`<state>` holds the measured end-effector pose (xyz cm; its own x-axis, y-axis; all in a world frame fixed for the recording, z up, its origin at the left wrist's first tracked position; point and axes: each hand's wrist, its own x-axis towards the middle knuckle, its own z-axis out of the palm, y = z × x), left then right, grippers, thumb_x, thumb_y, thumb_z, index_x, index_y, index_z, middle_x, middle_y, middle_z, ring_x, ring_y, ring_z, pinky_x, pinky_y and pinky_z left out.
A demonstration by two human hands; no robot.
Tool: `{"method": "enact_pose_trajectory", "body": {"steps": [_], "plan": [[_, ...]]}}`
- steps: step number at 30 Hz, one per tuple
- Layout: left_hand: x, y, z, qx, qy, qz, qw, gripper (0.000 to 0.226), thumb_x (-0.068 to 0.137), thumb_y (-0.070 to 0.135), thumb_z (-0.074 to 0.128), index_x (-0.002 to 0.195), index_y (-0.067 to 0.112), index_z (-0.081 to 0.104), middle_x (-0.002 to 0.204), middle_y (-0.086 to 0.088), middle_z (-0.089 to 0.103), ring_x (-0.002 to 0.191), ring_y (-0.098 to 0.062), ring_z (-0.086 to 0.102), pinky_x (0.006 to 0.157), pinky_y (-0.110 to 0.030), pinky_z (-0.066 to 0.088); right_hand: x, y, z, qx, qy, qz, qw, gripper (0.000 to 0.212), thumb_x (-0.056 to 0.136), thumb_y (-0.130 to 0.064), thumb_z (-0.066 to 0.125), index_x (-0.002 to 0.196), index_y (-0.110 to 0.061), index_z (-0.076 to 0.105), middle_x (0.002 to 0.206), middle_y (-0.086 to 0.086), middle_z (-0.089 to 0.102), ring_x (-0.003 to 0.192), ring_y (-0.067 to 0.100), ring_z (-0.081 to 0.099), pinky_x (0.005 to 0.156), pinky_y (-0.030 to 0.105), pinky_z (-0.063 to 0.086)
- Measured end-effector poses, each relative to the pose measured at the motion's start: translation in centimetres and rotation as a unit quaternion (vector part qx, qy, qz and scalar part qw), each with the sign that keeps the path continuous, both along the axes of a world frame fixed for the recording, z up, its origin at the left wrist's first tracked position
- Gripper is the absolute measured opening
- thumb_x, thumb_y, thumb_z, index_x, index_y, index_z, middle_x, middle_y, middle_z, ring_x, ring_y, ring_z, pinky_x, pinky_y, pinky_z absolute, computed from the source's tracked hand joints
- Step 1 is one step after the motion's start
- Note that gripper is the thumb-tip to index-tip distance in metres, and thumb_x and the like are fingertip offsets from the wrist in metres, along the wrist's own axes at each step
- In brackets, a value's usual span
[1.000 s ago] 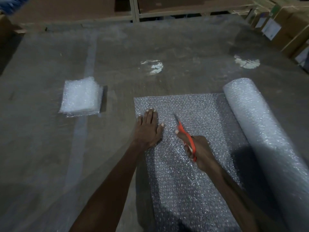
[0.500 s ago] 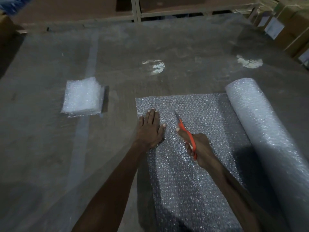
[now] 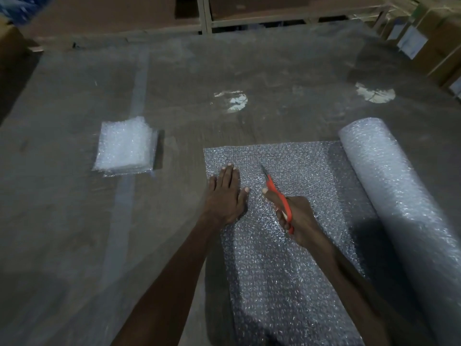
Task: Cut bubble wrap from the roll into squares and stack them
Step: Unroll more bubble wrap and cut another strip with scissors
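Note:
A roll of bubble wrap (image 3: 396,196) lies at the right, with an unrolled sheet (image 3: 299,166) spread leftward from it across the table. My left hand (image 3: 225,193) presses flat on the sheet near its left edge, fingers straight. Just to its right, my right hand (image 3: 296,218) grips orange-handled scissors (image 3: 277,193) whose blades point away from me over the sheet. A stack of cut bubble wrap squares (image 3: 126,147) sits apart at the left.
The wide table (image 3: 274,71) is covered in clear film with two bright light reflections. Shelving runs along its far side, and cardboard boxes (image 3: 434,38) stand at the far right.
The scissors and my right hand have edged slightly forward along the sheet. My left hand stays pressed in place.

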<state>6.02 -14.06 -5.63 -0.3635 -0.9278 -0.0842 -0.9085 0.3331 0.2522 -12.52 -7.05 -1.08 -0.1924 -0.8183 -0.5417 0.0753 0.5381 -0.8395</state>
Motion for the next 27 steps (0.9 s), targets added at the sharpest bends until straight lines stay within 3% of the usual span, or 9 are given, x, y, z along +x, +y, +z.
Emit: {"method": "enact_pose_trajectory", "body": {"steps": [7, 10, 17, 21, 27], "plan": [[0.0, -0.5, -0.2, 0.002, 0.010, 0.006, 1.000, 0.070, 0.104, 0.051, 0.009, 0.159, 0.009, 0.005, 0.167, -0.012, -0.001, 0.154, -0.025, -0.004, 0.123, -0.048, 0.000, 0.0, -0.1, -0.3, -0.002, -0.002, -0.003, 1.000, 0.046, 0.077, -0.041, 0.085, 0.079, 0.002, 0.068, 0.052, 0.005, 0.056, 0.035, 0.012, 0.041, 0.036, 0.022, 0.031], [0.0, -1.8, 0.0, 0.003, 0.016, 0.018, 1.000, 0.076, 0.098, 0.053, 0.004, 0.159, 0.008, 0.007, 0.167, -0.012, 0.001, 0.154, -0.026, -0.002, 0.122, -0.047, -0.002, 0.1, -0.2, -0.4, -0.002, -0.008, -0.014, 1.000, 0.051, 0.079, -0.039, 0.085, 0.087, 0.009, 0.069, 0.052, 0.005, 0.057, 0.035, 0.013, 0.042, 0.036, 0.021, 0.032], [0.5, -5.2, 0.2, 0.020, -0.002, 0.006, 1.000, 0.066, 0.107, 0.047, 0.015, 0.159, 0.009, 0.000, 0.167, -0.011, -0.006, 0.154, -0.024, -0.009, 0.123, -0.047, -0.005, 0.4, -1.1, -0.1, -0.003, -0.016, -0.018, 1.000, 0.043, 0.077, -0.037, 0.085, 0.076, 0.002, 0.068, 0.051, 0.005, 0.056, 0.034, 0.013, 0.041, 0.035, 0.022, 0.032], [0.8, -5.4, -0.1, 0.008, -0.007, -0.002, 1.000, 0.070, 0.104, 0.051, 0.009, 0.160, 0.010, 0.001, 0.167, -0.010, -0.004, 0.154, -0.024, -0.006, 0.123, -0.046, -0.002, 0.6, -1.5, -0.2, -0.002, -0.015, -0.022, 1.000, 0.039, 0.078, -0.034, 0.085, 0.072, -0.001, 0.066, 0.050, 0.005, 0.055, 0.033, 0.012, 0.040, 0.035, 0.022, 0.031], [0.8, -5.4, -0.3, -0.003, -0.008, 0.004, 1.000, 0.075, 0.098, 0.053, 0.005, 0.160, 0.009, 0.004, 0.167, -0.011, 0.000, 0.154, -0.025, -0.003, 0.123, -0.048, 0.000, 0.5, -2.1, -0.7, -0.004, -0.001, -0.018, 1.000, 0.053, 0.076, -0.043, 0.086, 0.087, 0.007, 0.070, 0.052, 0.004, 0.057, 0.036, 0.013, 0.043, 0.039, 0.023, 0.034]]}}
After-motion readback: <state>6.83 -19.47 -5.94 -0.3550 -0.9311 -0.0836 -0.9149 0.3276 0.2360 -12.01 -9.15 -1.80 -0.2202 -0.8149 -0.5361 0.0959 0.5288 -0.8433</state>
